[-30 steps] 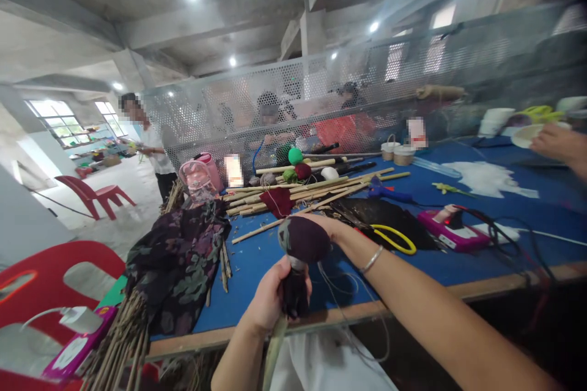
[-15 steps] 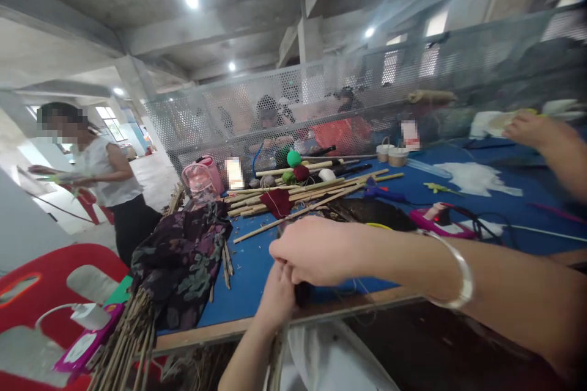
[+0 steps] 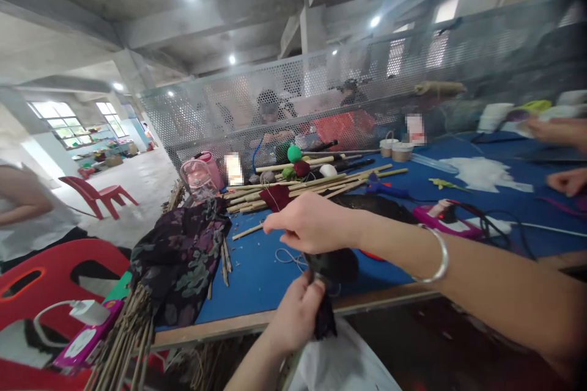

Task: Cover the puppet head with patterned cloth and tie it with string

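My left hand is closed around a dark, black object at the table's front edge. The object's rounded black upper part lies over the blue table. Above and just behind it is my right hand, with a silver bangle on the wrist. Its fingers are pinched together, pointing left; anything between them is too small to make out. A thin pale string loops on the blue surface beside the black object.
Wooden sticks and yarn balls lie behind my hands. Dark patterned cloth and bundled twigs are left. A pink power strip is right. Another person's hands are far right. A red chair stands left.
My right hand has risen away from my left hand. My left hand has shifted right, and the black object now shows. The person at left has moved mostly out of view.
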### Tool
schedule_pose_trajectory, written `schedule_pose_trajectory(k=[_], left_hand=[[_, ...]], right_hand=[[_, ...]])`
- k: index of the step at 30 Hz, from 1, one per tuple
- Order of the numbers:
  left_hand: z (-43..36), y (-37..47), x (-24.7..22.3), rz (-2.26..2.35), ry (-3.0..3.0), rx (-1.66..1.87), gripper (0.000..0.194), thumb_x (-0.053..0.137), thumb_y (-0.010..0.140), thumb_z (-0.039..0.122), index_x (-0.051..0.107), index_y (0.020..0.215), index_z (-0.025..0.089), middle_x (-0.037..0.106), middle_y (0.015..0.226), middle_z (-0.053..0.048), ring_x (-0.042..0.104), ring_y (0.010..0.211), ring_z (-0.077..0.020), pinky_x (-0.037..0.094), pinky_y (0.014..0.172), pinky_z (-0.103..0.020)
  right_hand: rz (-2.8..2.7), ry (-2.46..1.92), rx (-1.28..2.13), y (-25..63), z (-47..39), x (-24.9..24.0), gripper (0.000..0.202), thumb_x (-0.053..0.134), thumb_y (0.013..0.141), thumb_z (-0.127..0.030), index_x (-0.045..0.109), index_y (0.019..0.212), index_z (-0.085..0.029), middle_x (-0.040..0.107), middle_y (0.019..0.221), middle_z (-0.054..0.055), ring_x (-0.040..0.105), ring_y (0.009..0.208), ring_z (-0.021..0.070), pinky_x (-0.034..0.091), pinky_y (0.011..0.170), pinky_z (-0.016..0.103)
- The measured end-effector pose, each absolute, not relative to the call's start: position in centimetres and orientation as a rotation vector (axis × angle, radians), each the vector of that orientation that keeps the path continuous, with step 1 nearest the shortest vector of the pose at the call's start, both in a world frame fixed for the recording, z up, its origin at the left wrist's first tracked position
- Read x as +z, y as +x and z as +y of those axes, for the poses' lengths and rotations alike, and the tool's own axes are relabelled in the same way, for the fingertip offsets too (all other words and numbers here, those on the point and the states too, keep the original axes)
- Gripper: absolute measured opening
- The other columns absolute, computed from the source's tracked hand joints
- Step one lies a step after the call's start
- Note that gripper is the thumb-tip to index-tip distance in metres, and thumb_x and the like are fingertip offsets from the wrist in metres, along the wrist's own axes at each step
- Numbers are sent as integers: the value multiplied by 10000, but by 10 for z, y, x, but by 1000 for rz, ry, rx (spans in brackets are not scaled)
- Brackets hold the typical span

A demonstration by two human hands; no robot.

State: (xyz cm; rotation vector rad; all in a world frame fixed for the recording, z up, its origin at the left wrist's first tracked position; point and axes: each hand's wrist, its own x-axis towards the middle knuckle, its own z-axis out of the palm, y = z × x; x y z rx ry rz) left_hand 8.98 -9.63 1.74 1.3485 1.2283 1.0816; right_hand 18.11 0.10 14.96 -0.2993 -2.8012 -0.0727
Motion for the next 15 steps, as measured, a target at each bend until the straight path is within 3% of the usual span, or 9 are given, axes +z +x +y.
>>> schedule_pose_trajectory(k=[4,8,11,15], left_hand=[[-118,114,31,983,1471,935,315,401,874,345,642,973,167,640,928,-51,536,868,-193,404,800,-266],[-135,118,38,857,1474,914,352,402,874,348,617,1119,215,635,1100,-52,533,1044,-229,371,942,-302],[-133,101,30,1004,1432,988,381,398,883,372,587,1161,192,621,1145,-63,527,1070,-224,358,960,-303],[-112,63,22,1406,1417,1247,401,403,883,369,542,1181,139,612,1160,-95,513,1088,-221,344,956,-295]], right_hand=[[-2877,-321,-37,160,11,152,125,610,715,-269,693,793,-217,645,636,-4,540,599,131,286,552,242],[-2842,-422,-61,165,27,170,167,606,741,-330,681,679,-194,625,612,-2,509,569,113,273,539,246],[-2848,-475,-49,184,26,191,238,605,750,-393,662,655,-183,585,560,-12,461,507,94,259,512,239],[-2724,-606,-309,215,0,197,227,579,775,-393,642,720,-181,600,614,6,474,544,118,242,523,244]])
